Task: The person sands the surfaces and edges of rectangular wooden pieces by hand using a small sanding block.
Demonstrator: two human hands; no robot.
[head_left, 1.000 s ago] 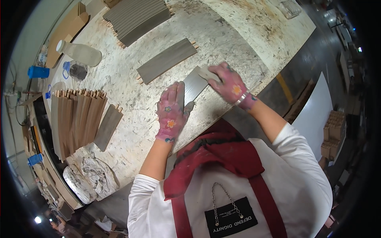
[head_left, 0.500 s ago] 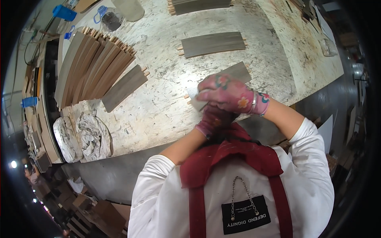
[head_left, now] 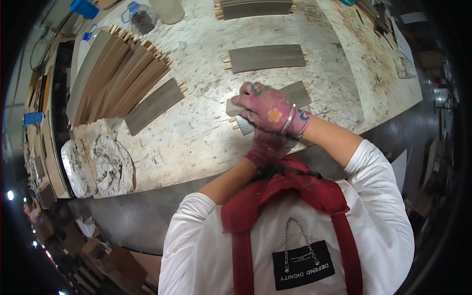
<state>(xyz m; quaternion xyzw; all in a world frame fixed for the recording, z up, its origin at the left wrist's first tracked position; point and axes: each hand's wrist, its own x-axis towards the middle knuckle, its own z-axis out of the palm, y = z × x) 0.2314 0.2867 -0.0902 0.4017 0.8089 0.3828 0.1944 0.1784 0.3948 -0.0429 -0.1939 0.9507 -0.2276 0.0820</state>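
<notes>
A grey wood-grain board [head_left: 298, 94] with dowel pegs at its ends lies slantwise near the front edge of the workbench. Over it is my right hand [head_left: 268, 110], in a pink flowered glove, its fingers curled and pressed together on a small flat grey-beige piece [head_left: 234, 107] whose kind I cannot make out. My left hand [head_left: 268, 147], gloved alike, sits beneath my right wrist at the board's near side, its fingers mostly hidden. A pale, finely ribbed patch [head_left: 245, 125] shows below my right fingers, beside the pegs at the board's left end.
Another pegged board [head_left: 267, 58] lies beyond my hands, with a stack of boards [head_left: 255, 9] farther back. Leftward are a fanned row of boards [head_left: 110, 78], a single board [head_left: 155, 105] and crumpled wrapped bundles [head_left: 112, 167]. A jug [head_left: 140, 20] stands at the back left.
My right hand has slid left along the board, and the grey-beige piece now shows past its fingers. My left hand stays nearly in place. The whole view has shifted slightly.
</notes>
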